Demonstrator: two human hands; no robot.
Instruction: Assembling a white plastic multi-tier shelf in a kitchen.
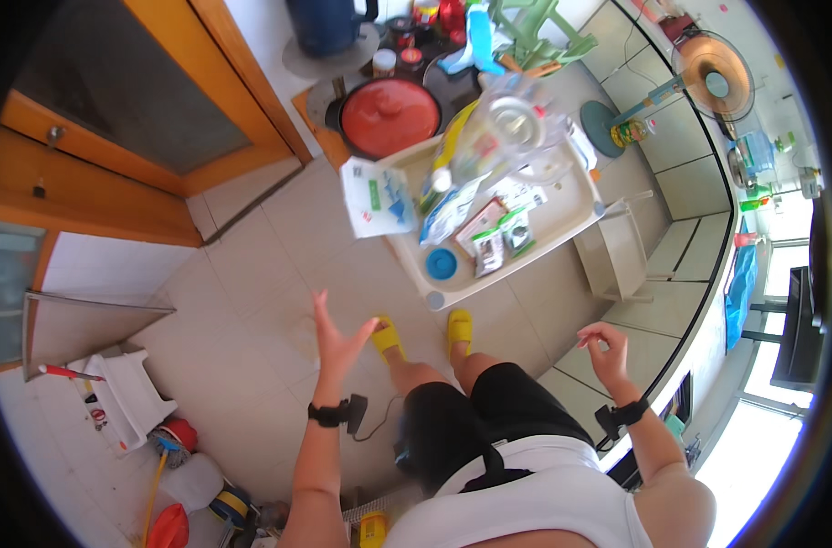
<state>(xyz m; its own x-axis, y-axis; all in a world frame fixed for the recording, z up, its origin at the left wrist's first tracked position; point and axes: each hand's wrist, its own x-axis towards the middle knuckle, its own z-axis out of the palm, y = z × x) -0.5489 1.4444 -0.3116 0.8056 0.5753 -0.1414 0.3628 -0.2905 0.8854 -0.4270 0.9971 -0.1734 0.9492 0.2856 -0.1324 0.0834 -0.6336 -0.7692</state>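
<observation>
My left hand (337, 345) is held out over the floor with thumb and fingers spread wide, holding nothing. Off to the right, my right hand (608, 354) is raised with its fingers curled in toward the thumb; nothing shows in it. Neither hand touches anything. Ahead of both is a cream tray-topped cart (452, 290). On it are a blue round lid (442, 264), small packets (489, 251), a blue-and-white bag (445, 215) and a clear plastic container (516, 123). A white printed bag (377, 196) overhangs its left edge.
Behind the cart's left end sits a red lidded pot (390, 117). A standing fan (716, 84) and a beige rack (612, 251) are at the right. Wooden doors (151, 91) line the left. A white stool (128, 397) and mop (165, 443) stand lower left.
</observation>
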